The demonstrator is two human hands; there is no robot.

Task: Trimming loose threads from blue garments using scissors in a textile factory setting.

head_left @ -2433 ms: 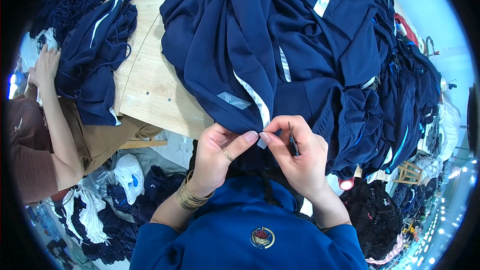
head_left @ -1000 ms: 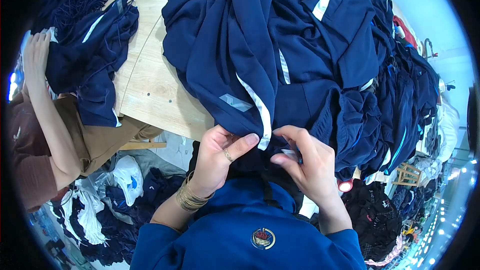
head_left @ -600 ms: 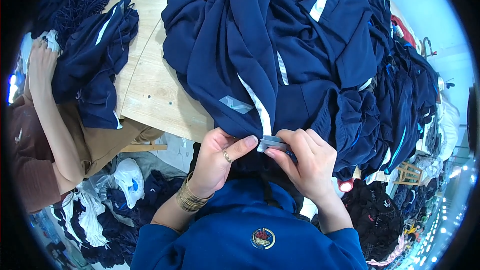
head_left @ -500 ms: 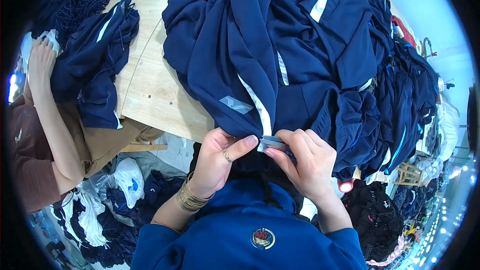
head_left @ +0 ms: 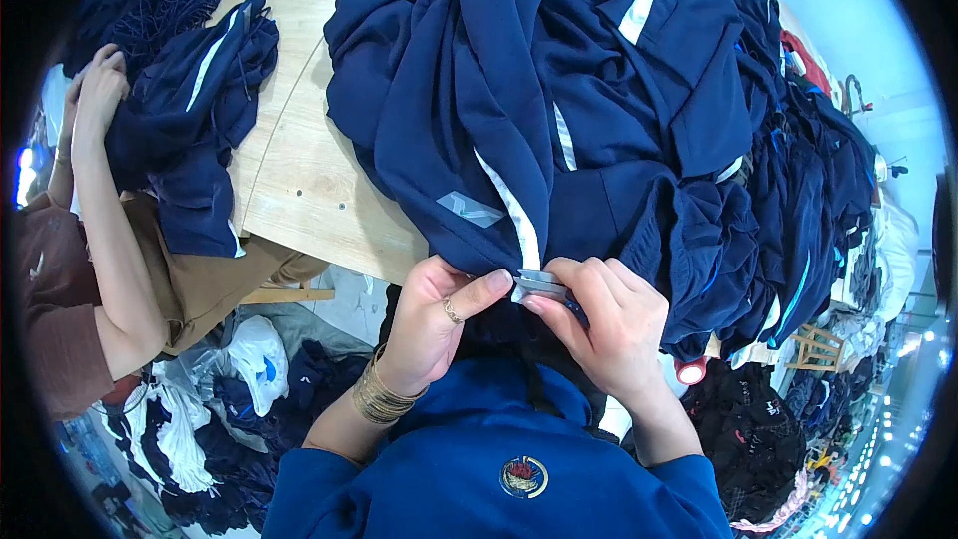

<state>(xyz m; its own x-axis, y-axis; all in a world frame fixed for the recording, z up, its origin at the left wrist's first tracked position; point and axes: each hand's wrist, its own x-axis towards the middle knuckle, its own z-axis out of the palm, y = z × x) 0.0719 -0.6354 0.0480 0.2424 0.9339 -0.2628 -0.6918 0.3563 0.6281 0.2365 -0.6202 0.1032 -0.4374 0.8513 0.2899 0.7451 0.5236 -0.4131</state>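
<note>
A navy garment (head_left: 469,155) with a white stripe hangs over the table's near edge toward me. My left hand (head_left: 439,314), with a ring and bracelets, pinches its lower edge between thumb and fingers. Small grey metal thread snips (head_left: 540,284) are gripped in my right hand (head_left: 606,314), their blades pointing left at the cloth edge beside my left thumb. A grey patch (head_left: 469,209) shows on the garment just above my left hand. My left fingers are partly hidden under the fabric.
More navy garments (head_left: 798,190) are heaped on the right. The wooden table (head_left: 299,180) shows at centre left. A co-worker's arm (head_left: 120,230) reaches over another navy garment (head_left: 190,130). Clothes and white bags (head_left: 257,359) lie below left; dark clothes (head_left: 743,429) lie below right.
My hands have barely moved; the snips have shifted slightly left at the cloth edge. The co-worker's hand has moved slightly to the right.
</note>
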